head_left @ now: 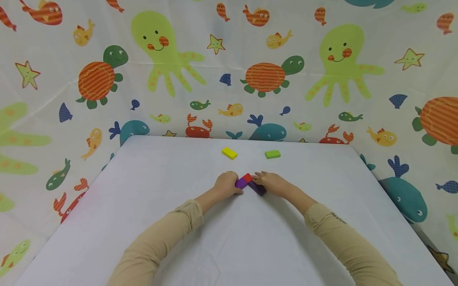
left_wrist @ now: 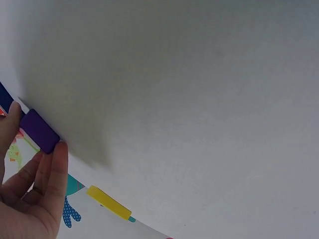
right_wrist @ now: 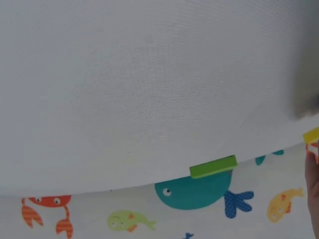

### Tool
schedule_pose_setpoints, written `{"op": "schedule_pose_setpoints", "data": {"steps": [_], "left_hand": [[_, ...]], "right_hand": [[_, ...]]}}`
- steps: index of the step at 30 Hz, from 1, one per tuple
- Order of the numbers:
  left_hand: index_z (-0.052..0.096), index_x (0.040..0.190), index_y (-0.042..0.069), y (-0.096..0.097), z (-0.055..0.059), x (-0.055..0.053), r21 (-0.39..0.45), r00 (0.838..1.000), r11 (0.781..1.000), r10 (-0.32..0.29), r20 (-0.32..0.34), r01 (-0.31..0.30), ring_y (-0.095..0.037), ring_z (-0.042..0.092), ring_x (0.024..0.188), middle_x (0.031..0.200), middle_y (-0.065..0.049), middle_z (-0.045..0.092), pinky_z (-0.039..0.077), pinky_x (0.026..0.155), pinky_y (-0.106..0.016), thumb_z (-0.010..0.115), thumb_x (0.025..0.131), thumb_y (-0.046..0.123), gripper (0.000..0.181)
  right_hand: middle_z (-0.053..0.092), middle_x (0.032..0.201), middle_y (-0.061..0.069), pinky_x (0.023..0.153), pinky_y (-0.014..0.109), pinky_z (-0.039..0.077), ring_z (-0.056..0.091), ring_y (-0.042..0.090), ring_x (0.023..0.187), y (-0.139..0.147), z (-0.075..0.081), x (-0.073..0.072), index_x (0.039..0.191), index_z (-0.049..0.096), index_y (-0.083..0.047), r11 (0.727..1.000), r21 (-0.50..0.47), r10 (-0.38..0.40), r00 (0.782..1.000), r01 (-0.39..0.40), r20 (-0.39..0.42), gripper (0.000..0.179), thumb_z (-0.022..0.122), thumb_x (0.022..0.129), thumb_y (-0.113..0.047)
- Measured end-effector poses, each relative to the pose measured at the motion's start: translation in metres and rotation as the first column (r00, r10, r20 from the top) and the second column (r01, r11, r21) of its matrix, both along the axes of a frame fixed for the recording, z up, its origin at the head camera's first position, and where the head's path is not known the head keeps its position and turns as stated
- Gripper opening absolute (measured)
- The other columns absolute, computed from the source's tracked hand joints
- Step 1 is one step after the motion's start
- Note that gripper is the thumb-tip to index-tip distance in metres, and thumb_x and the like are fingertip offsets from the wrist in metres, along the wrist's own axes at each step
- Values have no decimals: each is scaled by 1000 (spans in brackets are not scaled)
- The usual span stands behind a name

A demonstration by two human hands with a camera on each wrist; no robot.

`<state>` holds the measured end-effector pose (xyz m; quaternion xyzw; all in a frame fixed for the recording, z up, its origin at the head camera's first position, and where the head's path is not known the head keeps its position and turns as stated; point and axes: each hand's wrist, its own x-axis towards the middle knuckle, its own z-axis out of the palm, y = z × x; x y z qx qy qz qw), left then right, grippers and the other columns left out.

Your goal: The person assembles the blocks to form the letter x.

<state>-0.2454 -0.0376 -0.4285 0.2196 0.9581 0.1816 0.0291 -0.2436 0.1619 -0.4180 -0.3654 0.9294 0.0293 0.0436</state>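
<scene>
In the head view my left hand [head_left: 226, 185] holds a purple block [head_left: 241, 183]; in the left wrist view its thumb and fingers pinch that purple block [left_wrist: 40, 131] at the ends. A red block [head_left: 247, 178] adjoins the purple one at its upper right. My right hand [head_left: 273, 183] grips a dark blue-purple block [head_left: 257, 188] that slants down to the right from the red one; its thumb is hidden. Part of a dark blue block [left_wrist: 5, 98] shows behind the left thumb. Only a sliver of the right hand [right_wrist: 312, 181] enters the right wrist view.
Beyond the hands, a yellow block [head_left: 229, 153] and a green block [head_left: 272, 154] lie near the far edge of the white table [head_left: 171, 167]. A curtain [head_left: 222, 59] printed with sea animals hangs behind and around the table.
</scene>
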Motion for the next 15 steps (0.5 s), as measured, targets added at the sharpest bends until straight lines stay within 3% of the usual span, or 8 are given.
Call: {"op": "schedule_pose_setpoints", "data": {"steps": [8, 15], "left_hand": [[64, 85, 2, 0, -2, -1, -16, 1000, 1000, 0, 0, 0, -13, 45, 67, 75, -4, 59, 38, 62, -23, 82, 72, 30, 35], [64, 87, 2, 0, -2, 2, -9, 1000, 1000, -8, -27, 8, -13, 46, 68, 77, -5, 60, 38, 62, -24, 82, 71, 29, 36]], "right_hand": [[55, 135, 15, 105, 47, 39, 45, 32, 131, -8, 9, 9, 125, 59, 1, 995, 103, 6, 1000, -4, -19, 36, 53, 90, 6], [54, 135, 15, 107, 49, 36, 42, 32, 133, -9, 9, 11, 126, 57, 1, 994, 107, -24, 999, 26, -23, 36, 53, 91, 5]]}}
